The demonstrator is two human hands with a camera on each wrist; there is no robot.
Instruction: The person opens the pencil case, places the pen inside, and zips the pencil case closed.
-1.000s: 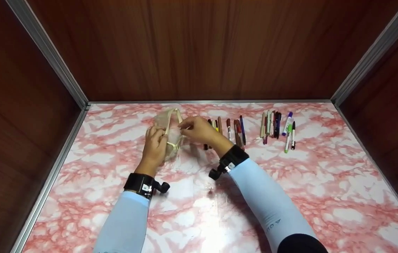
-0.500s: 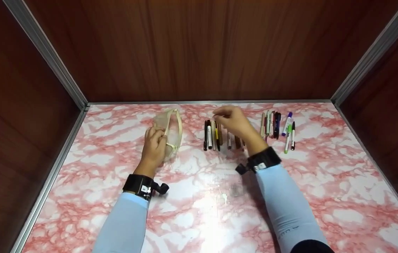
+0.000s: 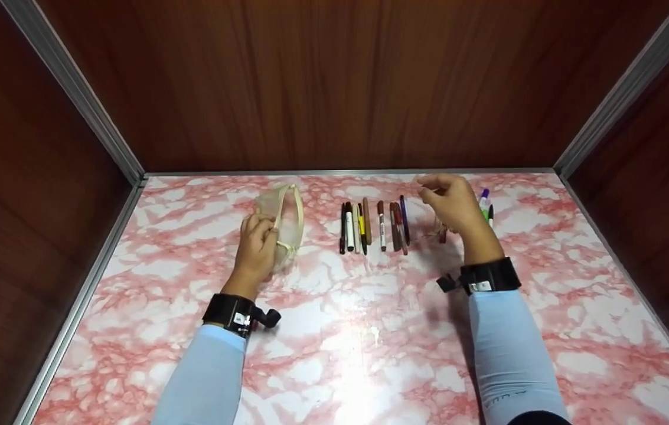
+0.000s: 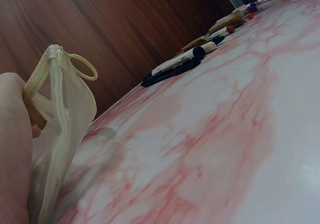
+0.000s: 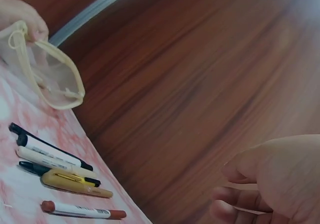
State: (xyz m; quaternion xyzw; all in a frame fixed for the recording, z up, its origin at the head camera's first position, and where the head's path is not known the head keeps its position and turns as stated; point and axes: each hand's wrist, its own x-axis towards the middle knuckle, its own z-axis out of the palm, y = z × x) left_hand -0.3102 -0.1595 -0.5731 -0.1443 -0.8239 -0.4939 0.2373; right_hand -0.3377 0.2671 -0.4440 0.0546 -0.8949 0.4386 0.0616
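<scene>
A sheer pouch with a cream zip edge [image 3: 300,218] rests on the table at the left, its mouth gaping toward the right. My left hand [image 3: 256,248] pinches the near side of that mouth. In the left wrist view the pouch [image 4: 75,104] stands up from the tabletop, with a looped pull at its corner. My right hand [image 3: 455,203] hovers over the right-hand group of pens, covering most of them. Its fingers are loosely bent, and in the right wrist view the hand [image 5: 285,179] holds nothing.
Several pens and markers lie in a row mid-table, among them a white marker [image 3: 350,227] with black ends and a brown-capped marker [image 3: 381,224]. A purple-capped marker [image 3: 485,193] shows beyond my right hand. Wood-look walls [image 3: 334,88] enclose the table.
My right hand has left the pouch mouth and swept right across the middle pens to above the right group. The left hand keeps its hold on the pouch.
</scene>
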